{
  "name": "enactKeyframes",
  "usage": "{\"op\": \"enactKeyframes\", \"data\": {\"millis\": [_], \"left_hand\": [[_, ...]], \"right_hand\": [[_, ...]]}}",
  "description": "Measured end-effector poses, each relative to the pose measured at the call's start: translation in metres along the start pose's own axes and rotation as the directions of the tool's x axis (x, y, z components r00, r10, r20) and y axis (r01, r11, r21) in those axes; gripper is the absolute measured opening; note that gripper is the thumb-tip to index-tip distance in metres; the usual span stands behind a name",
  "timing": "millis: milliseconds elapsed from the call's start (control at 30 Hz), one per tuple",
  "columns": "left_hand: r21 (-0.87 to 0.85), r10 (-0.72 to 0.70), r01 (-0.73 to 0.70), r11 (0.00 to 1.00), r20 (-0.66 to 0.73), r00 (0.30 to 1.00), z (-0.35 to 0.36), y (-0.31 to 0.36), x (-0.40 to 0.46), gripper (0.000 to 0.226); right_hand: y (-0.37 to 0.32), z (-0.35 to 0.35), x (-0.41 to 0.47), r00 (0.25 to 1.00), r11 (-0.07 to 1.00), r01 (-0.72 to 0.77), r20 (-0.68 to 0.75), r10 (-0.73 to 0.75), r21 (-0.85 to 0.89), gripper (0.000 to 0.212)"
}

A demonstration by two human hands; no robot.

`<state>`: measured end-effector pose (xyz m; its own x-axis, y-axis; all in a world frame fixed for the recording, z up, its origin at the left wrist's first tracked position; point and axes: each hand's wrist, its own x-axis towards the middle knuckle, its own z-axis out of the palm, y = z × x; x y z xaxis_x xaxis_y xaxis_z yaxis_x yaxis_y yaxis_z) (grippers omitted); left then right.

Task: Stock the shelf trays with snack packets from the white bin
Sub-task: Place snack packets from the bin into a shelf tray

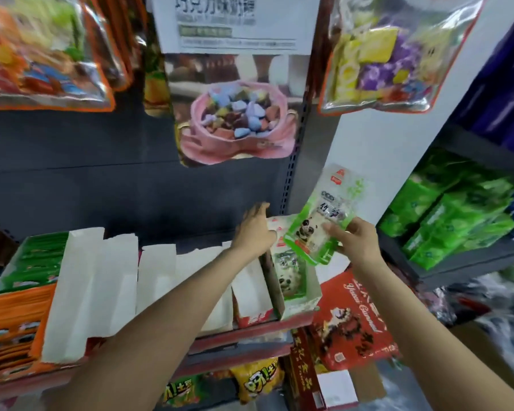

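**Shelf stocking: packet held over the right-end tray**

Far left of the shelf (244, 330): a tray of orange packs (9, 327) with green packs (39, 256) behind them. Next along, a row of white cardboard trays (101, 286) standing side by side; their contents are hidden from this angle.

Left hand (254, 229): arm crosses over the white trays and the hand rests at the back of the right-end tray (297, 304). Fingers straight and released, touching the top of the packets (288, 274) standing in that tray. Those packets show green print and a panda.

Right hand (353, 241): fingers grasping 1 packet (324, 215) by its lower right corner, thumb on the front. The packet is tilted, top leaning up and right, held in the air just above and right of the right-end tray, overlapping the packets inside it. Same green panda design, clear top.

Below the right hand: a red bag (353, 321) with gold lettering, leaning by the shelf end. Under the shelf, yellow snack bags (255, 378).

Far right: a second shelf unit with green packs (451, 221). Above, bags hang on the back panel beside a poster (235, 108) of a pink bowl.
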<state>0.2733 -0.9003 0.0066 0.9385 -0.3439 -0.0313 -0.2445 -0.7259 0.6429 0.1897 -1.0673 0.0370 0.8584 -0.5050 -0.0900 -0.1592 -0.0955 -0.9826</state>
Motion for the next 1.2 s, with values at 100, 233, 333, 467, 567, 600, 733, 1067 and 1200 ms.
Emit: {"op": "enactKeyframes", "data": {"millis": [100, 233, 333, 467, 567, 600, 733, 1067, 1200], "left_hand": [[0.285, 0.017, -0.023, 0.958, 0.025, 1.000, 0.014, 0.007, 0.012, 0.064], [0.465, 0.120, -0.057, 0.884, -0.107, 0.987, 0.030, 0.007, 0.005, 0.039], [0.439, 0.186, -0.136, 0.888, -0.073, 0.980, 0.038, 0.007, -0.003, 0.026], [0.323, 0.175, -0.170, 0.931, 0.015, 0.984, 0.043, 0.010, -0.024, 0.021], [0.206, 0.180, -0.203, 0.957, 0.122, 0.976, 0.039, 0.015, -0.043, 0.017], [0.155, 0.167, -0.193, 0.969, 0.164, 0.972, 0.037, 0.015, -0.049, 0.018], [-0.190, -0.009, 0.032, 0.981, 0.121, 0.993, 0.036, 0.011, -0.068, 0.025], [-0.162, -0.017, -0.018, 0.987, -0.208, 0.978, 0.045, 0.018, -0.059, 0.029], [0.035, -0.020, 0.029, 0.999, -0.230, 0.973, 0.055, 0.018, -0.057, 0.026]], "right_hand": [[0.002, -0.016, 0.028, 0.999, 0.999, 0.034, 0.014, -0.034, -0.023, 0.012], [0.001, -0.021, 0.054, 0.996, 0.997, 0.076, 0.036, -0.076, 0.002, 0.012], [0.001, -0.017, 0.060, 0.990, 0.991, 0.109, 0.083, -0.115, 0.073, 0.015], [0.005, -0.010, 0.063, 0.962, 0.976, 0.136, 0.212, -0.171, 0.169, 0.010], [0.016, -0.003, 0.062, 0.926, 0.980, 0.138, 0.331, -0.180, 0.146, 0.009], [0.021, -0.002, 0.061, 0.914, 0.984, 0.133, 0.370, -0.169, 0.121, 0.010], [0.046, -0.004, 0.057, 0.864, 0.991, 0.132, 0.492, -0.109, -0.013, 0.013], [0.068, -0.010, 0.049, 0.755, 0.822, 0.457, 0.637, -0.157, -0.339, 0.018], [0.064, -0.013, 0.051, 0.760, 0.800, 0.484, 0.624, -0.184, -0.354, 0.021]]}}
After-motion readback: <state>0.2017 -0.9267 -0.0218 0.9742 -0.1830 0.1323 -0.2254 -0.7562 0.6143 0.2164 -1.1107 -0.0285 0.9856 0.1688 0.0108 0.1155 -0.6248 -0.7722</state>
